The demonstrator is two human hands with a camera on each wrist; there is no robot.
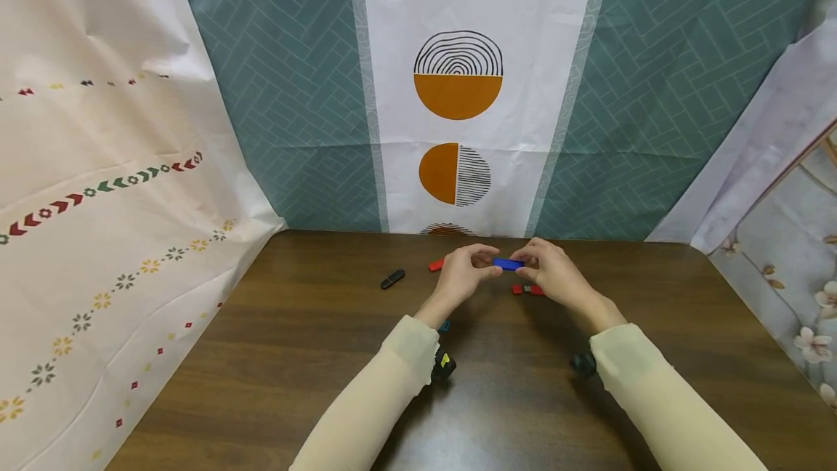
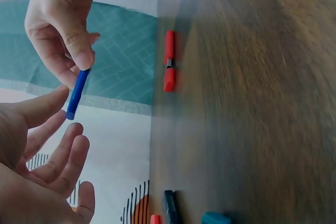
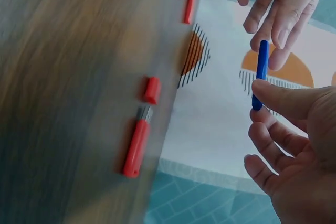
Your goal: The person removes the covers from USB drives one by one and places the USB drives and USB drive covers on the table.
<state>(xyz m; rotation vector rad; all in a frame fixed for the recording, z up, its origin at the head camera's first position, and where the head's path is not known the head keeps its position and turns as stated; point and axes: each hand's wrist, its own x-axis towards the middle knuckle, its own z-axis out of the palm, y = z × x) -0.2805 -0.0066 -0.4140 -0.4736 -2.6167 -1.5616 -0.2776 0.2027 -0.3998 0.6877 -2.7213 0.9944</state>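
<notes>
A slim blue USB stick (image 1: 508, 264) is held up over the table between both hands. My right hand (image 1: 556, 273) pinches it between thumb and fingertips, seen plainly in the right wrist view. The left hand (image 1: 463, 275) is at the stick's other end, thumb and fingers spread around it with a gap showing in the left wrist view. Below the right hand lies a red USB stick (image 3: 137, 148), its metal plug bare, with its red cap (image 3: 151, 90) just in front of the plug.
A black USB stick (image 1: 393, 279) lies on the brown table (image 1: 314, 355) left of the hands. Another red stick (image 1: 436, 265) is partly hidden behind the left hand. A teal item (image 2: 216, 217) lies near the left wrist. Patterned cloth hangs behind the table.
</notes>
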